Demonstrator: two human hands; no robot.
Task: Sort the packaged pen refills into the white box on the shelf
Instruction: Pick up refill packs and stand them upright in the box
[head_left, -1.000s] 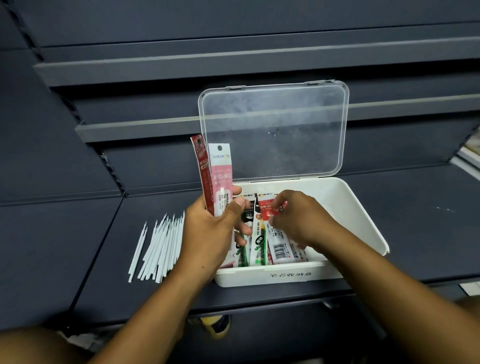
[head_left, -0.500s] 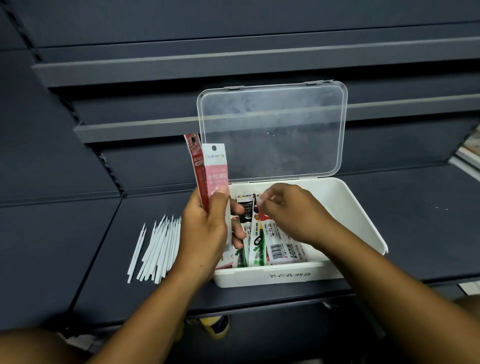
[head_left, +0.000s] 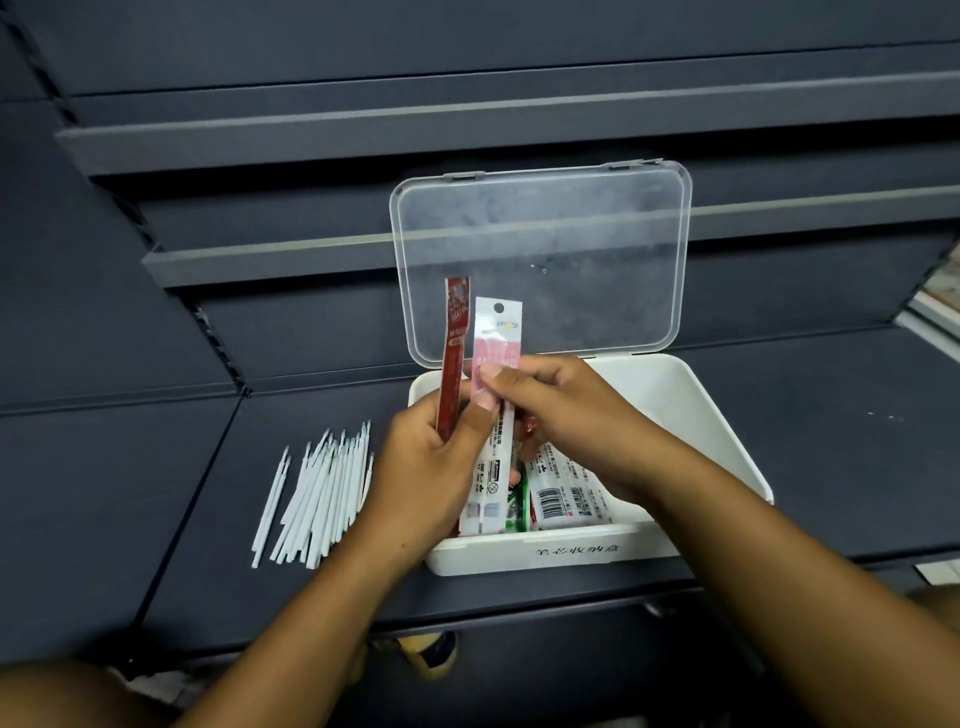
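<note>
The white box (head_left: 722, 415) sits open on the dark shelf, its clear lid (head_left: 545, 260) standing upright behind it. Several packaged refills (head_left: 563, 493) lie inside at the left half. My left hand (head_left: 431, 467) holds two packets upright at the box's left edge: a narrow red packet (head_left: 453, 358) and a pink-and-white packet (head_left: 496, 332). My right hand (head_left: 561, 410) pinches the pink-and-white packet at its middle, thumb on its front.
A bundle of loose white refill sticks (head_left: 322, 493) lies on the shelf left of the box. The shelf front edge (head_left: 519, 618) runs just below the box. Empty dark shelf rails (head_left: 311, 254) rise behind. A shoe (head_left: 431, 654) shows on the floor below.
My right hand left the packets inside the box, rose to the left and took hold of the pink-and-white packet that my left hand holds.
</note>
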